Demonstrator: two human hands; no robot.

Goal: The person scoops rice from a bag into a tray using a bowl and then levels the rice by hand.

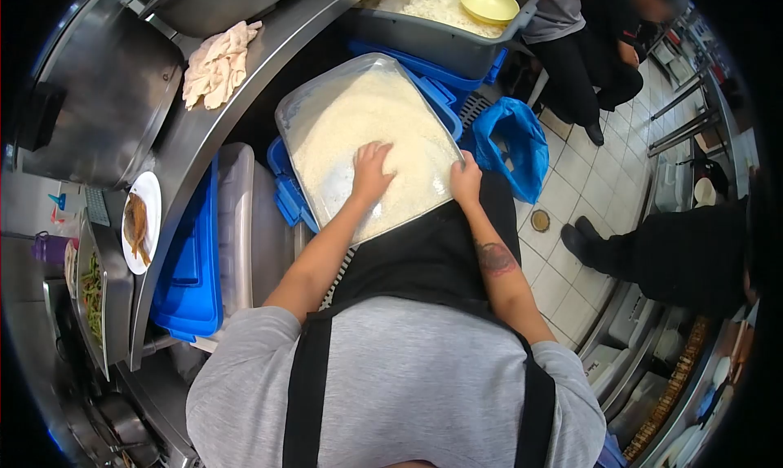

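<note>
A wide, see-through tub (289, 113) holds pale, fine crumbs (351, 101) and sits tilted against my apron, over blue-lidded boxes. My left hand (373, 177) rests in the crumbs near the middle, palm down, with the thumb apart from the fingers. The fingertips touch the crumbs, and I see nothing held in them. At the tub's right corner my right hand (466, 180) is closed round the rim. Near my left hand the tub's bottom shows through a thin layer.
A grey bin (424, 24) with white flakes and a yellow bowl (489, 4) stands ahead. Right of the tub is a blue bag (511, 146). A steel counter (183, 154) on the left bears a cloth (220, 64) and a plate (152, 187) of fish. Other people stand at the right.
</note>
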